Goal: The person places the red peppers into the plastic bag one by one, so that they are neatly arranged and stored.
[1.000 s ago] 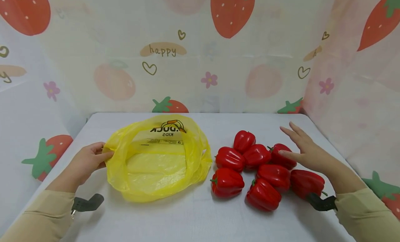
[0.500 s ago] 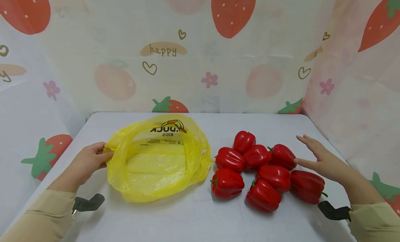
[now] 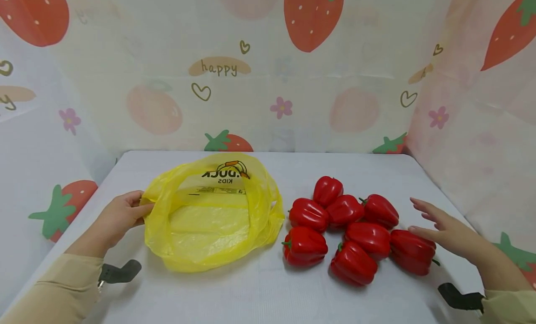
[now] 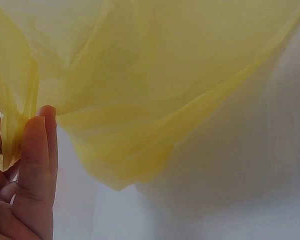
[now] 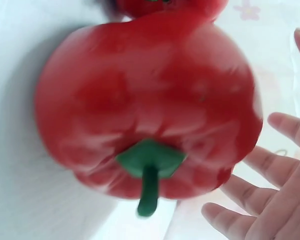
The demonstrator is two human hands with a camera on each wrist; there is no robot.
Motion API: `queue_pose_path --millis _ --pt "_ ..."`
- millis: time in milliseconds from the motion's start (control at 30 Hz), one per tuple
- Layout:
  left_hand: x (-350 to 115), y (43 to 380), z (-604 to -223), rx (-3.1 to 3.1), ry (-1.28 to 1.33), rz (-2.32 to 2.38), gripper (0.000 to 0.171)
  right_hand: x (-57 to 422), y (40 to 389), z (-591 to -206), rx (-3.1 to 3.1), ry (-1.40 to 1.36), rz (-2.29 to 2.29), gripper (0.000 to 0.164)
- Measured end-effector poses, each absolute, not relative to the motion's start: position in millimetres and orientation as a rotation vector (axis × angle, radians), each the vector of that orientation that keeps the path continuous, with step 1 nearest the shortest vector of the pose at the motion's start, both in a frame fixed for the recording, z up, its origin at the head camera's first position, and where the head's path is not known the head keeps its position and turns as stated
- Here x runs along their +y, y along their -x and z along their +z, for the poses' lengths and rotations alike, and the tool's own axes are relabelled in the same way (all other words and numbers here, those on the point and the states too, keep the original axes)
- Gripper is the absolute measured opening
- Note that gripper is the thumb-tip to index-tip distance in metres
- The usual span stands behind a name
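Observation:
On the left of the table, a yellow plastic bag [image 3: 209, 221] lies with its mouth spread wide. My left hand [image 3: 121, 217] pinches the left edge of its rim; in the left wrist view the fingers [image 4: 35, 160] hold a gathered fold of the yellow film. To the right lie several red bell peppers [image 3: 307, 246] in a loose group. My right hand [image 3: 452, 233] hovers with fingers spread by the rightmost bell pepper [image 3: 412, 252]. That pepper fills the right wrist view, its green stem [image 5: 150, 185] facing the camera, and nothing is in my right hand.
A white cloth covers the table [image 3: 234, 296]. Behind and at both sides hang sheets [image 3: 268, 105] printed with strawberries and hearts. Black wrist mounts [image 3: 121, 271] stick out under both sleeves.
My right hand has drawn back to the right and toward me, from above the back right bell pepper to beside the rightmost one. The left hand and bag have hardly moved.

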State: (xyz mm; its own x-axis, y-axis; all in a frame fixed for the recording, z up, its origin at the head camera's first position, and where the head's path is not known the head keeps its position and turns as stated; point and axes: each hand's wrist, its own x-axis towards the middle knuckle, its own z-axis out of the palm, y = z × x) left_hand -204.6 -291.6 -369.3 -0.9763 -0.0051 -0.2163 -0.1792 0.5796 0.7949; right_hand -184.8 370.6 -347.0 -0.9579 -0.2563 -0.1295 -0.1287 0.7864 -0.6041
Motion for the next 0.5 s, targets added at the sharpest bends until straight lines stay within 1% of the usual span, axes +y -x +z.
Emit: queue_pose_path --millis 267,500 --pt "-291.2 204.8 -369.3 2.613 0.154 1.360 0.065 379.5 178.9 -354.7 2.651 0.242 -0.945 0.069" --pt "-290.8 204.9 -369.7 2.610 0.152 1.370 0.063 387.5 173.5 -361.4 2.603 0.231 -0.957 0.071"
